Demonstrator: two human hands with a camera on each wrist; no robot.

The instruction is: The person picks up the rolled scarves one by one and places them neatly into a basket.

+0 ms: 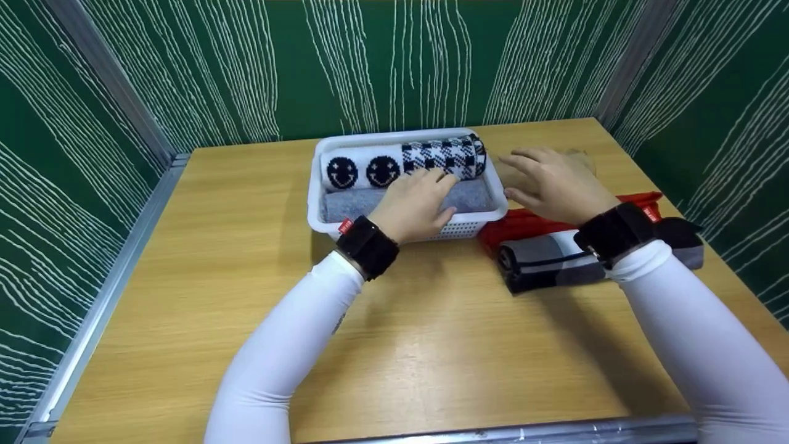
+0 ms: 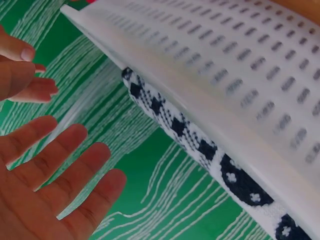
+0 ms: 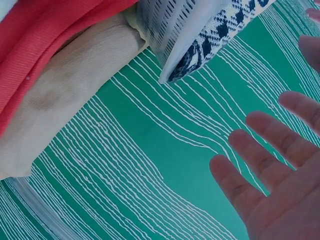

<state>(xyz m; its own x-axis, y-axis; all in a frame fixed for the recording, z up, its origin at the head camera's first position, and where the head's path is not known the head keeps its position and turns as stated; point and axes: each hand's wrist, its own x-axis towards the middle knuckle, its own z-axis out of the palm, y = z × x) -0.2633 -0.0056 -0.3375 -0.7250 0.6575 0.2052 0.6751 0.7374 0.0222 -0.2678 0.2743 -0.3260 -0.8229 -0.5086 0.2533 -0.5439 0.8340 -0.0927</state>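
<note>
My left hand (image 1: pixel 416 200) hovers over the front of a white plastic basket (image 1: pixel 315 206), its fingers loosely extended and holding nothing. Inside the basket, at the back, lies a rolled knit garment (image 1: pixel 363 155) with black smiley faces and a black-and-white check. In front of it sits a grey-blue rolled cloth (image 1: pixel 354 202), partly hidden by that hand. To the right of the basket, my right hand (image 1: pixel 551 185) is raised with spread fingers above a beige rolled cloth (image 1: pixel 515 177). In the right wrist view nothing lies in that palm (image 3: pixel 290 200).
Right of the basket, a red cloth (image 1: pixel 524 223) lies in front of the beige roll. Nearer still is a grey, black and white rolled garment (image 1: pixel 542 262), partly under the right wrist. Green white-streaked panels (image 1: pixel 296 68) enclose the wooden table (image 1: pixel 234 246) at the back and sides.
</note>
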